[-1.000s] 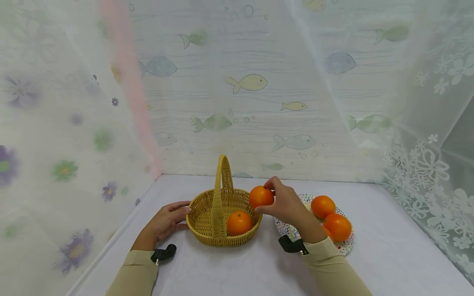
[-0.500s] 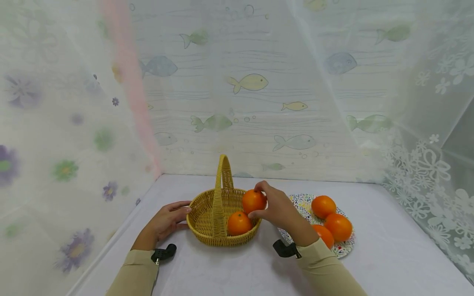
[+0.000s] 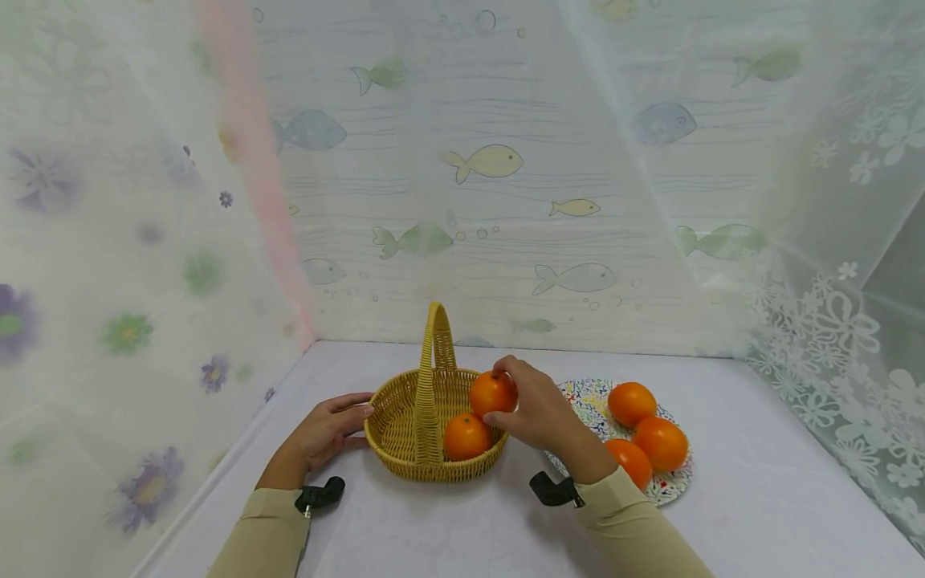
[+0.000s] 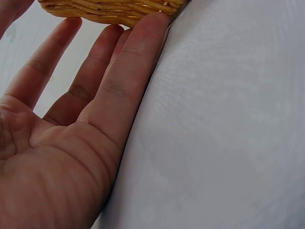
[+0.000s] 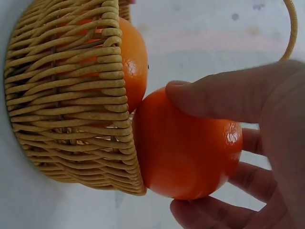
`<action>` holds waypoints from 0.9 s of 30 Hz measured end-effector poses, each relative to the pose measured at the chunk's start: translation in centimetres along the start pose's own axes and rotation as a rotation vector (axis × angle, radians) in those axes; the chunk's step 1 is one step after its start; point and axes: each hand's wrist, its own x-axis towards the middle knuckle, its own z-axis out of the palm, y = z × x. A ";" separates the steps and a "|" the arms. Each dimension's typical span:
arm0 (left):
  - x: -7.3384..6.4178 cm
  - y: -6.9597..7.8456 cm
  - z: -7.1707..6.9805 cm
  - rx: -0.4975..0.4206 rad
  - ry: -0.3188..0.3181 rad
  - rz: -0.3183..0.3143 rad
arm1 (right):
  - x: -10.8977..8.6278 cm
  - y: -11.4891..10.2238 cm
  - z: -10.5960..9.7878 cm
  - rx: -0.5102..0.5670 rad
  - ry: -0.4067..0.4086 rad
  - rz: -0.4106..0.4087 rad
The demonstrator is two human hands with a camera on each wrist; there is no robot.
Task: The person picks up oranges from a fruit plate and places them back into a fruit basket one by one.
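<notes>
My right hand (image 3: 540, 411) grips an orange (image 3: 493, 393) at the right rim of a yellow wicker basket (image 3: 393, 457). In the right wrist view the gripped orange (image 5: 186, 145) overlaps the rim, with the thumb on one side and fingers on the other. Another orange (image 3: 466, 437) lies inside the basket, right of its tall handle (image 3: 428, 401). On the left, straight fingers of my left hand (image 3: 321, 433) touch the basket's side. The left wrist view shows those fingertips against the woven wall (image 4: 109, 10), the hand's edge along the white cloth.
A round plate (image 3: 588, 401) with a colourful pattern stands right of the basket and bears several oranges, one of them (image 3: 661, 443) near its right rim. My right forearm passes over the plate's left front. A fish-print curtain (image 3: 491, 241) hangs behind the white-covered table (image 3: 448, 530).
My right hand has carried its orange left and slightly down, from outside the right rim to over the basket's edge. The left hand and basket have stayed put.
</notes>
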 end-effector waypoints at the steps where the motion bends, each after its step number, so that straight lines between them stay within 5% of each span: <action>1: 0.0 0.0 0.0 -0.002 0.000 0.000 | 0.0 0.0 0.0 0.005 0.005 -0.008; 16: 0.2 -0.2 -0.1 -0.006 0.027 -0.015 | 0.0 0.0 0.5 0.030 0.046 -0.108; 27: 0.1 -0.1 -0.1 -0.001 -0.014 0.012 | 0.0 -0.5 1.2 0.037 -0.063 -0.028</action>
